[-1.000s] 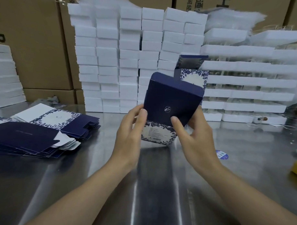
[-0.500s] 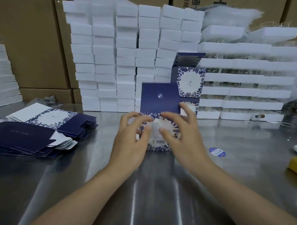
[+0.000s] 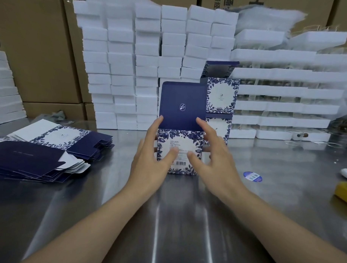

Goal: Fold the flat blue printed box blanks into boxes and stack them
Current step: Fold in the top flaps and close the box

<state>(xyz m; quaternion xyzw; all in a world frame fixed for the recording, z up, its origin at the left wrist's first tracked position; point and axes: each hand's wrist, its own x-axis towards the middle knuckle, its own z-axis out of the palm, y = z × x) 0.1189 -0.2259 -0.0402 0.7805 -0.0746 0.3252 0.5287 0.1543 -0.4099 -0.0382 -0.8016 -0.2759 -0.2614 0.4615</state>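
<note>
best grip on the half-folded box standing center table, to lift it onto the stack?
Pinch the box body by its two narrow side walls, coming in from left and right below the raised navy lid flap. The body stands upright and squared; the open flap looks too floppy to carry it.

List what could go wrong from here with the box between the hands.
1. The box stands on the steel table with its dark lid flap upright and unclosed; pressing with the left hand and right hand might crease it.
2. The stacked finished boxes stand close behind on the right; a push might topple them.
3. The flat blanks are fanned loosely, so some might slide.
</note>
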